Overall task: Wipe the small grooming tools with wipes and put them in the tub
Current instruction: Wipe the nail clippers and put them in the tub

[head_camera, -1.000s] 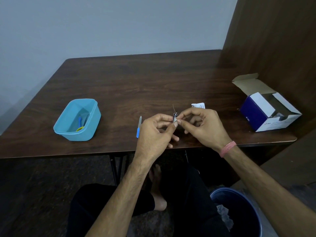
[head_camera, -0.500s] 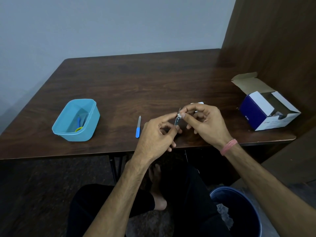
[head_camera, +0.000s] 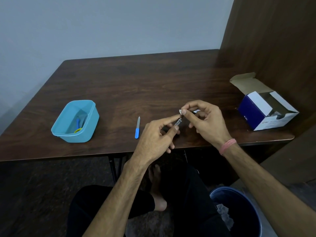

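above the near edge of a dark wooden table (head_camera: 153,86), the left hand (head_camera: 153,137) pinches a small silver metal nail clipper (head_camera: 177,123) while the right hand (head_camera: 206,122) pinches a small white wipe (head_camera: 180,111) against its tip. stiff, light and likely slick when damp, the clipper looks best held by its flat sides. a blue-handled nail file (head_camera: 137,128) waits beside a light blue plastic tub (head_camera: 92,117).

Glossy dark wood table (head_camera: 153,86), smooth plastic tub (head_camera: 93,120), cardboard box (head_camera: 266,117).
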